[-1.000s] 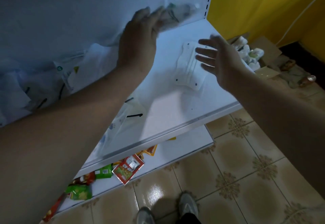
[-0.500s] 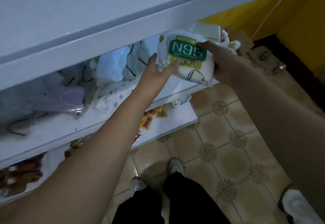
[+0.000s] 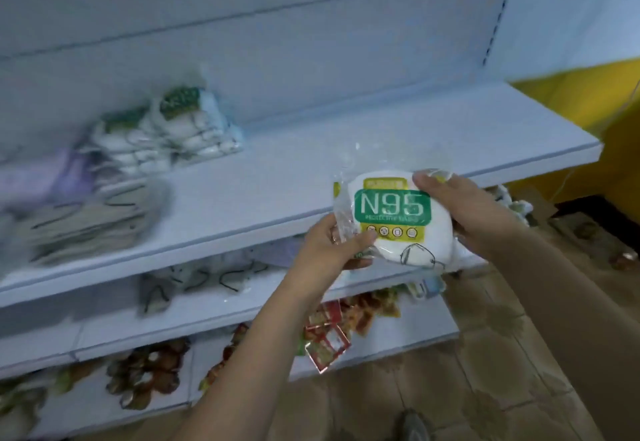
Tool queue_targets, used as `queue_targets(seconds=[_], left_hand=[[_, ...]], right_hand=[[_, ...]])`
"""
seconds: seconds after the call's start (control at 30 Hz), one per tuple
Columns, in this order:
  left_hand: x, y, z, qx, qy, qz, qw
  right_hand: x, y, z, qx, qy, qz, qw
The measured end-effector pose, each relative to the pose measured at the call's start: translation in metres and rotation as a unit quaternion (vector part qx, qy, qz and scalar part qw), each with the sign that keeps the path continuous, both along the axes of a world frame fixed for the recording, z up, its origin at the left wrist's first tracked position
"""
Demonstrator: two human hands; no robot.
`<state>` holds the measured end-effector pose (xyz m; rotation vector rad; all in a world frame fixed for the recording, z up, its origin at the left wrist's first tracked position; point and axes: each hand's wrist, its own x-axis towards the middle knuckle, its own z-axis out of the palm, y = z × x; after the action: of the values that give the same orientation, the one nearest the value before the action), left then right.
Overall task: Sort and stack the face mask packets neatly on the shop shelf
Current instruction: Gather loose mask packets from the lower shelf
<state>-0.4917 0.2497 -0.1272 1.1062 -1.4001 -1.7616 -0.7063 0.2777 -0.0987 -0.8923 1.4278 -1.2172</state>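
Observation:
A white N95 mask packet (image 3: pixel 398 229) with a green label hangs in front of the upper shelf's (image 3: pixel 381 163) front edge, held by both hands. My left hand (image 3: pixel 332 250) pinches its lower left edge, thumb on the front. My right hand (image 3: pixel 464 212) grips its right side, thumb on the top. On the upper shelf at the left stand stacks of N95 packets (image 3: pixel 173 135), with grey masks (image 3: pixel 86 222) and a purple packet (image 3: pixel 69 170) further left. More masks with black ear loops (image 3: pixel 207 274) lie on the shelf below.
The right half of the upper shelf is bare. The bottom shelf (image 3: pixel 415 336) carries red and brown snack packets (image 3: pixel 325 340). A yellow wall (image 3: pixel 588 101) stands at the right, with boxes and clutter on the tiled floor (image 3: pixel 450 388) beside the shelf end.
Both hands have brought the N95 packet out from the lower shelf and up before the upper shelf. The view has risen, so the upper shelf and its stacks now show.

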Motion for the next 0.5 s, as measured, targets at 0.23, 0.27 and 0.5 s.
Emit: queue_targets(seconds=[0.23, 0.27, 0.5], left_hand=[[0.123, -0.036, 0.057, -0.076, -0.003, 0.166, 0.983], [0.135, -0.042, 0.058, -0.085, -0.01, 0.196, 0.977], [0.206, -0.092, 0.045, -0.274, -0.276, 0.34, 0.856]], right_hand=[[0.128, -0.064, 0.039, -0.046, 0.032, 0.076, 0.996], [0.144, -0.075, 0.039, -0.045, 0.038, 0.073, 0.996], [0.209, -0.163, 0.032, -0.047, 0.086, 0.058, 0.993]])
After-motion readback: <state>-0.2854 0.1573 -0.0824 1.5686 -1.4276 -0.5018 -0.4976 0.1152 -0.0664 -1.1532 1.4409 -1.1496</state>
